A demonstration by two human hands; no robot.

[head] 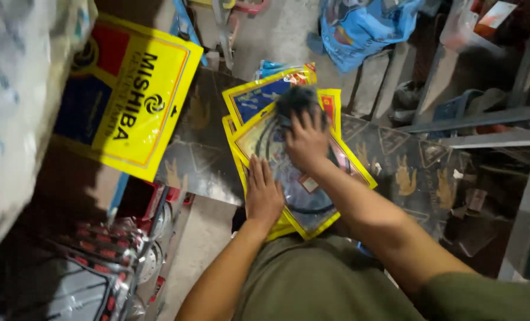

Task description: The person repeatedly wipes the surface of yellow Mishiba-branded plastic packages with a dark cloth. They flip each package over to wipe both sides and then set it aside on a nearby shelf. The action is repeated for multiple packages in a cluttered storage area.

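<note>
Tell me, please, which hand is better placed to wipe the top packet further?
Probably the right hand: it already presses a dark cloth on the top yellow-edged packet, while the left hand lies flat, steadying the stack's near edge.

Premises appear to be a spare-parts shop or storeroom. Yellow packaged cables (300, 172) lie stacked. More packaged stock (98, 249) crowds the concrete floor (202, 238).

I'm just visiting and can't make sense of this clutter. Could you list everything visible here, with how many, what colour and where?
Flat yellow-edged plastic packets holding black cables: several, stacked, centre, under both hands.
Large yellow plastic bag: one, upper left.
Dark patterned board: one, beneath the packets.
Blue plastic bag: one, top centre.
Red-and-black packaged parts: several, lower left.
Grey metal frame: one, right.
Left hand: flat on the stack's near edge.
Right hand: pressing a dark cloth on top.
</note>
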